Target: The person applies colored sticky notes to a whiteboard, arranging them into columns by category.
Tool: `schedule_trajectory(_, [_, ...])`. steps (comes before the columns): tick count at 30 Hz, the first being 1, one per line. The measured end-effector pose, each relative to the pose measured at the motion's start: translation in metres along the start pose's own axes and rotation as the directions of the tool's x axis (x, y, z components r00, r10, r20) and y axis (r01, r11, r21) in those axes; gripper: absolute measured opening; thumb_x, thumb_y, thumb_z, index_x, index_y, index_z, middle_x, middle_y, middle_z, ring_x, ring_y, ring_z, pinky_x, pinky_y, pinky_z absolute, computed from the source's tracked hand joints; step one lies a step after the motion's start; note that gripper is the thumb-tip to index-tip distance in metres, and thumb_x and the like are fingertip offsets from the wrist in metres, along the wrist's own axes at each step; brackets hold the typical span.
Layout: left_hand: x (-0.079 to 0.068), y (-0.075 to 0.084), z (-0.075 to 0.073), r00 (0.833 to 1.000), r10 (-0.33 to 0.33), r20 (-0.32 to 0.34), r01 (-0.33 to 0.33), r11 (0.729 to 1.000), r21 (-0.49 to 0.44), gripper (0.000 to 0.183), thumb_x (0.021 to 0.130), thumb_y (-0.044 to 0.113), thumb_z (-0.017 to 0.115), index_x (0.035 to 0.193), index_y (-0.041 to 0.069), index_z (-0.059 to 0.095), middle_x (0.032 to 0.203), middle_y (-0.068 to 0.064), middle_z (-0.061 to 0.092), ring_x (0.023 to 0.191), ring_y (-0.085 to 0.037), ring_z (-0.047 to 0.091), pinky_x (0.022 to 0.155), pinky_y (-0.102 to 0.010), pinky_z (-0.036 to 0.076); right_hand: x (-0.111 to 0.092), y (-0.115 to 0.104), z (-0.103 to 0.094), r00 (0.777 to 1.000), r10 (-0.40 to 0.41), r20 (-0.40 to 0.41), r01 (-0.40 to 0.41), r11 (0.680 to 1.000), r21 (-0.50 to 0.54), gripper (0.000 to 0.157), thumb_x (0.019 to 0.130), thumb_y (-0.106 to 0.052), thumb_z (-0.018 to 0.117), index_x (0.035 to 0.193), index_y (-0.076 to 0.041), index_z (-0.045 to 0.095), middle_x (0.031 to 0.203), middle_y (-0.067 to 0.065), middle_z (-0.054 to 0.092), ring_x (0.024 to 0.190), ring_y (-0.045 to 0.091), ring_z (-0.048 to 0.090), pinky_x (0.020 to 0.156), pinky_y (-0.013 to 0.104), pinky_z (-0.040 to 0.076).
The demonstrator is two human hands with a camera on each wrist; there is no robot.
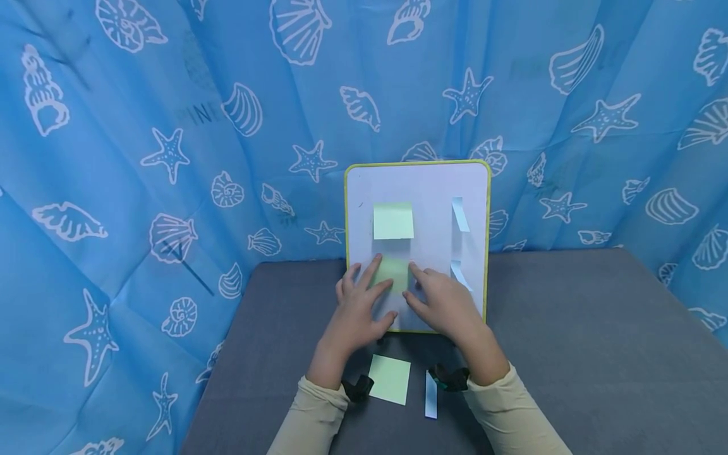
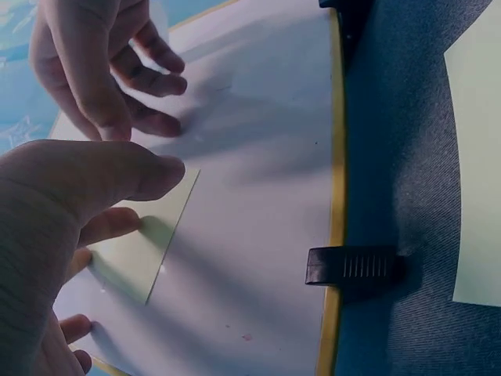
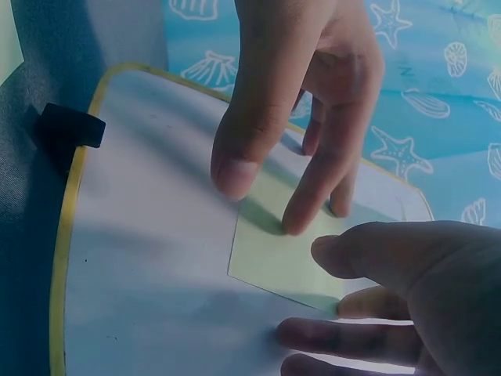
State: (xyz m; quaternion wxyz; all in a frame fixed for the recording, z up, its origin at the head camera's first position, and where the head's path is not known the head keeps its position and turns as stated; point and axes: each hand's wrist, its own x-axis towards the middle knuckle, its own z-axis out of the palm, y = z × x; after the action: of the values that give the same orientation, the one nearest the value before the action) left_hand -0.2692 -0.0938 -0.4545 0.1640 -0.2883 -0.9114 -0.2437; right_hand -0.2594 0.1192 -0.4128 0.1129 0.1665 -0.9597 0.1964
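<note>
A pale green sticky note point(image 1: 392, 275) lies against the lower middle of a whiteboard point(image 1: 429, 183) with a yellow rim. My left hand point(image 1: 354, 316) has its fingers spread, with fingertips pressing the note's left part; its thumb point(image 2: 149, 176) stands off the paper. On the right, my right hand point(image 1: 450, 304) touches the note's edge with its index fingertip, its thumb close to the paper. Neither hand pinches anything. Above them another green note point(image 1: 393, 221) hangs from its top edge, its lower part lifted off the board.
Two narrow light blue strips point(image 1: 461, 215) stick out from the board's right side. A loose green note point(image 1: 390, 379) and a blue strip point(image 1: 431, 395) lie on the grey table point(image 1: 569, 354) between the forearms. Black clips point(image 2: 352, 266) hold the board's lower edge. A blue shell-patterned curtain point(image 1: 284, 114) hangs behind.
</note>
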Motion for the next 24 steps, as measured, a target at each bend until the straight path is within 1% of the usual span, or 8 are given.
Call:
schedule_trajectory(5, [0.001, -0.0005, -0.0032, 1.0, 0.007, -0.014, -0.007, 1.0, 0.009, 0.055, 0.094, 0.034, 0.081, 0.145, 0.017, 0.067, 0.177, -0.004, 0.023, 0.156, -0.047, 0.023, 0.115, -0.076, 0.026, 0.0009, 0.0004, -0.0019, 0.999, 0.027, 0.021, -0.027, 0.999, 0.022, 0.062, 0.099, -0.03, 0.074, 0.152, -0.002, 0.057, 0.102, 0.009, 0.077, 0.081, 0.019, 0.069, 0.069, 0.038, 0.058])
schedule_trajectory(8, [0.0008, 0.0005, -0.004, 1.0, 0.005, -0.017, -0.004, 1.0, 0.008, 0.055, 0.094, 0.033, 0.08, 0.145, 0.016, 0.067, 0.177, -0.006, 0.024, 0.155, -0.047, 0.023, 0.115, -0.075, 0.027, 0.0008, 0.0003, -0.0015, 0.999, 0.03, 0.028, -0.031, 0.999, 0.03, 0.063, 0.099, -0.03, 0.073, 0.153, -0.001, 0.056, 0.102, 0.009, 0.078, 0.079, 0.018, 0.069, 0.067, 0.037, 0.057])
schedule_trajectory(11, [0.0, 0.0022, -0.0044, 1.0, 0.001, -0.017, -0.002, 1.0, -0.008, 0.056, 0.095, 0.033, 0.08, 0.146, 0.016, 0.066, 0.177, -0.007, 0.026, 0.155, -0.045, 0.023, 0.116, -0.074, 0.025, 0.0, 0.0002, 0.0, 1.0, 0.017, 0.016, -0.018, 0.999, 0.027, 0.064, 0.099, -0.03, 0.074, 0.153, -0.001, 0.056, 0.103, 0.008, 0.078, 0.079, 0.017, 0.068, 0.067, 0.037, 0.057])
schedule_trajectory(17, [-0.001, 0.0057, -0.0033, 0.999, 0.038, -0.019, -0.038, 0.999, -0.02, 0.054, 0.096, 0.032, 0.077, 0.147, 0.016, 0.066, 0.175, -0.008, 0.03, 0.155, -0.045, 0.026, 0.115, -0.071, 0.026, -0.0015, 0.0001, 0.0024, 0.999, -0.033, -0.026, 0.033, 0.999, 0.016, 0.066, 0.098, -0.029, 0.076, 0.155, -0.005, 0.054, 0.099, 0.006, 0.075, 0.075, 0.015, 0.063, 0.064, 0.034, 0.053])
schedule_trajectory(21, [-0.0011, 0.006, -0.0024, 0.999, 0.043, -0.008, -0.043, 0.999, -0.01, 0.055, 0.097, 0.033, 0.077, 0.148, 0.016, 0.065, 0.176, -0.008, 0.028, 0.155, -0.045, 0.026, 0.115, -0.07, 0.026, -0.0021, 0.0004, 0.0029, 0.998, -0.061, -0.03, 0.062, 0.998, 0.015, 0.066, 0.097, -0.029, 0.077, 0.155, -0.004, 0.054, 0.097, 0.006, 0.074, 0.073, 0.014, 0.061, 0.064, 0.033, 0.051])
schedule_trajectory(24, [-0.001, 0.0041, -0.0022, 0.999, 0.034, -0.003, -0.034, 0.999, -0.014, 0.055, 0.097, 0.033, 0.078, 0.148, 0.017, 0.065, 0.177, -0.007, 0.026, 0.156, -0.045, 0.025, 0.116, -0.07, 0.024, -0.0018, -0.0001, 0.0023, 0.998, -0.054, -0.018, 0.054, 0.998, 0.011, 0.064, 0.097, -0.03, 0.076, 0.153, -0.003, 0.056, 0.096, 0.005, 0.074, 0.072, 0.014, 0.062, 0.063, 0.033, 0.051])
